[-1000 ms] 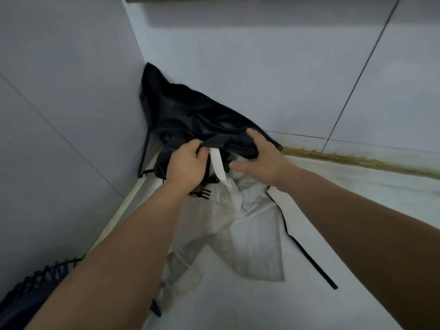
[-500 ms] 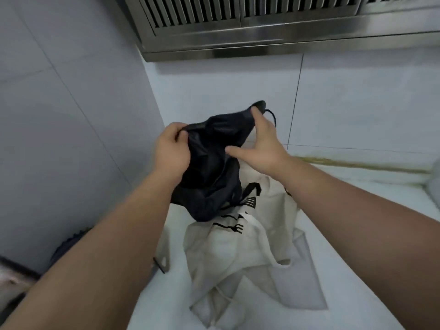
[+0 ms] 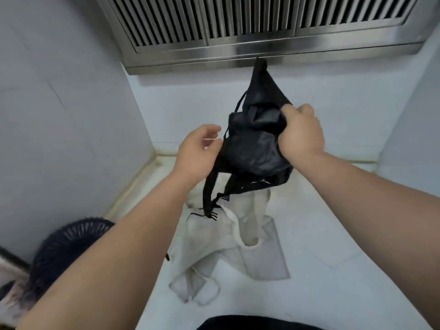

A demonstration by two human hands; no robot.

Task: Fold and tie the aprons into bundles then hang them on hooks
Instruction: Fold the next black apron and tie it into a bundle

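Observation:
A crumpled black apron bundle [image 3: 254, 148] is held up in the air in front of the tiled back wall. My right hand [image 3: 301, 134] grips its upper right side. The bundle's top corner reaches the lower edge of the steel hood [image 3: 238, 51]; no hook is visible there. My left hand [image 3: 198, 154] is at the bundle's left edge with fingers loosely curved, fingertips touching the fabric. Black straps [image 3: 209, 196] dangle below the bundle. A white apron [image 3: 240, 248] lies spread and rumpled on the white counter [image 3: 333, 234] beneath.
Tiled walls close in on the left [image 3: 71, 115] and at the back. A round black wire grille [image 3: 66, 246] sits low at the left beside the counter. Something dark [image 3: 250, 323] shows at the bottom edge.
The black apron has been lifted off the counter corner and raised toward the hood. My right hand moved from resting on it to gripping it; my left hand loosened its grip.

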